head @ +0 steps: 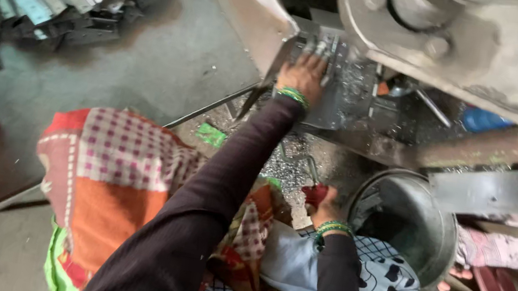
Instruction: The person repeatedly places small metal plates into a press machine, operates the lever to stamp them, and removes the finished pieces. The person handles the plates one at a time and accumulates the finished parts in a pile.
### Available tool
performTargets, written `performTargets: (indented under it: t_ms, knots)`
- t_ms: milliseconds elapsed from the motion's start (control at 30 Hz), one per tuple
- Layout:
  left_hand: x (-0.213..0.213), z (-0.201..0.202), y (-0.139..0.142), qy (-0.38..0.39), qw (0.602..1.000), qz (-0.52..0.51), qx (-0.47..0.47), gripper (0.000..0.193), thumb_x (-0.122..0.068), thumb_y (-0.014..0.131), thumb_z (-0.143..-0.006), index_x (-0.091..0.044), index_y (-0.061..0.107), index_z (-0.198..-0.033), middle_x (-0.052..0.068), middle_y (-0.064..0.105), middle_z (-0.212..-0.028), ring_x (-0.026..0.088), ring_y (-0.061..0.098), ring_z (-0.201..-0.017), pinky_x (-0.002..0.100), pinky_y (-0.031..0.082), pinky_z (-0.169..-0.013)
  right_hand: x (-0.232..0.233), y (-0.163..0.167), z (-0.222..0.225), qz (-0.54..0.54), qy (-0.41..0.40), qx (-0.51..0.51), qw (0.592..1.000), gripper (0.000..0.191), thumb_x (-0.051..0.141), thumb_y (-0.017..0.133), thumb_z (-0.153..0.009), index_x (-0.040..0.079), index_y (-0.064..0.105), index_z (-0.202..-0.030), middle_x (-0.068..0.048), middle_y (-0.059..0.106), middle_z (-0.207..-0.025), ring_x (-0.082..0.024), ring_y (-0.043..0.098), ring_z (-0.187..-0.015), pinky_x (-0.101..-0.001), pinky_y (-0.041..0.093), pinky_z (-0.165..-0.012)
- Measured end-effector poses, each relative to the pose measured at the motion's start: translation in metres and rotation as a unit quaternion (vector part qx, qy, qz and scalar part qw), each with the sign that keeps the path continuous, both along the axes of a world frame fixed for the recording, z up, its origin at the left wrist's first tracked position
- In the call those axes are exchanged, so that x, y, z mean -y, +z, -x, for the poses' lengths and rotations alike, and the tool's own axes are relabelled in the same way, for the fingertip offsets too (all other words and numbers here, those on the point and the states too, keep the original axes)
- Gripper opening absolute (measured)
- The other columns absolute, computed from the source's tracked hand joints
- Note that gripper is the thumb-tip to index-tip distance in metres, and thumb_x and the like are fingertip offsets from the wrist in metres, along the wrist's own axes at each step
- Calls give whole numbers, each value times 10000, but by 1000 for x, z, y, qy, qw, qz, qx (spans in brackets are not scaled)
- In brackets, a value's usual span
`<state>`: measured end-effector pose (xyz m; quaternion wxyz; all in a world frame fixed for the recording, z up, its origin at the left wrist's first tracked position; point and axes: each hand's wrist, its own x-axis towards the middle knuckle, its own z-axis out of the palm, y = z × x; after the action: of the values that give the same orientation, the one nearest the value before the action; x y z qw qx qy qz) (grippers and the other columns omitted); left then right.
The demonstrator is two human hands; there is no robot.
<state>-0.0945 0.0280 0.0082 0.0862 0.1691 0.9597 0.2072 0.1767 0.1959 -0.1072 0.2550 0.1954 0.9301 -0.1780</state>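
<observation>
Head view: my left hand [302, 75] lies flat, fingers spread, on a metal plate [331, 59] on the press bed [377, 117]. Plate looks stiff, thin, likely sharp-edged; best taken by its near edge. Right hand [325, 205], near the bucket [402, 220], is closed on a red thing [314, 192]. Left arm outstretched, right bent.

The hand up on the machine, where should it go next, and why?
Probably draw the left hand back. Its fingers lie flat on the metal plate right under the heavy press, while the right hand waits low beside the bucket.
</observation>
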Motion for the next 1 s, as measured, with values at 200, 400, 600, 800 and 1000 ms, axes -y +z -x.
performTargets:
  t_ms: [200,400,600,800,1000]
  knots:
    - [12,-1,33,-49,995,74,40,771,-634,274,-1006,-221,122,-1639,10,107,-1711,217,109,-1571,567,56,-1259,18,108,19,-117,12,45,992,740,493,686,-899,181,293,-1443,-227,729,-1072,-431,716,-1001,-522,559,-891]
    - [22,-108,18,-38,991,72,-106,896,-677,437,-942,-69,232,-1567,148,210,-1663,281,132,-1557,573,-72,-1173,45,160,23,-135,6,30,990,717,560,686,-887,159,347,-1375,-201,756,-1072,-398,735,-993,-516,564,-877]
    - [33,-127,-12,-46,983,-34,-175,381,-83,643,-952,-200,628,-1314,70,561,-1487,286,358,-1525,639,44,-1317,36,84,-1,-69,-46,-18,996,743,527,721,-880,183,313,-1397,-231,724,-1112,-427,724,-1003,-517,556,-889]
    - [32,-84,28,-164,953,-222,-125,483,-85,753,-695,-184,676,-1161,155,632,-1333,297,648,-1124,446,523,-997,11,22,1,-1,-37,-45,998,763,438,767,-866,184,293,-1408,-250,723,-1155,-456,701,-1066,-523,540,-930]
    - [10,-81,83,107,984,-142,7,394,-218,681,-953,-65,587,-1304,145,695,-1245,308,703,-1035,428,597,-924,12,21,-1,12,-58,-55,997,757,423,771,-840,225,308,-1405,-208,726,-1183,-440,714,-1065,-514,542,-937]
